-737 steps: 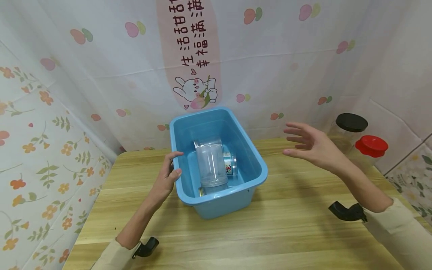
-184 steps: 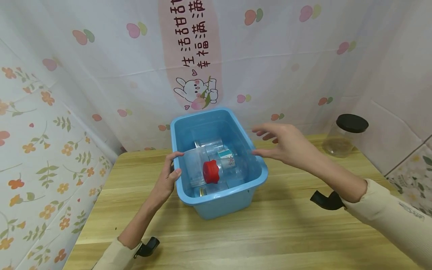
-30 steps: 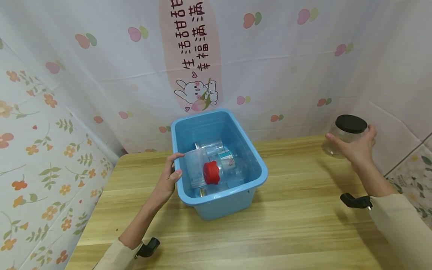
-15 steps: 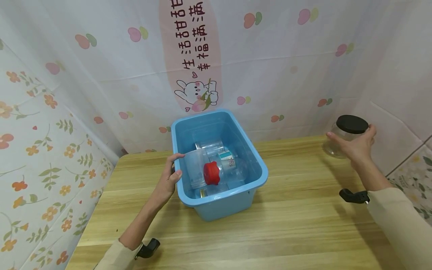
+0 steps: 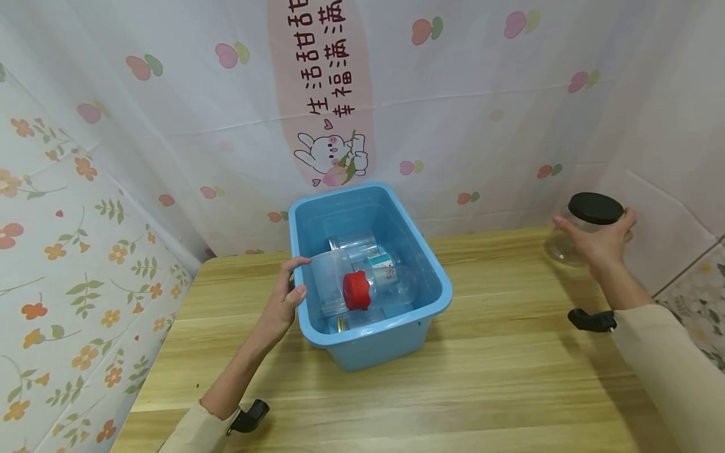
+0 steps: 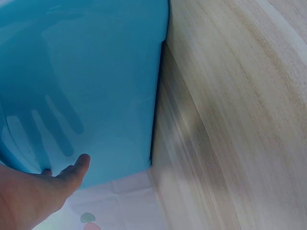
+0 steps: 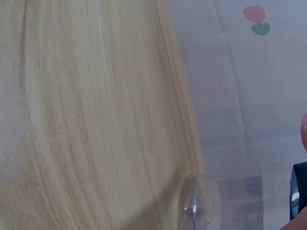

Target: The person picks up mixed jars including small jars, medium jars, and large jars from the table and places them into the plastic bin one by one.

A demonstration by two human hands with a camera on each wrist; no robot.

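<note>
In the head view my left hand [image 5: 281, 305] holds the left rim of a blue plastic basin [image 5: 379, 349]. The left wrist view shows the thumb near the basin's outer wall [image 6: 105, 96], and shadowy finger shapes on that wall. At the far right, my right hand [image 5: 605, 246] grips a clear jar with a black lid [image 5: 596, 208], thumb on its left side and fingers on its right. That jar stands upright at the table's back edge. Its clear base [image 7: 192, 206] appears at the bottom of the right wrist view, where most of the hand is cut off.
Inside the basin lie several clear containers, among them a jar with a red lid [image 5: 358, 290], a frosted cylinder [image 5: 330, 280] and one with a blue-white label [image 5: 381, 260]. The wooden table [image 5: 453, 402] meets a printed curtain [image 5: 481, 126] behind.
Since the oldest frame, the red-lidded jar has moved from the table's right into the basin. My right hand has gone over to the black-lidded jar. Over the last second almost nothing has moved.
</note>
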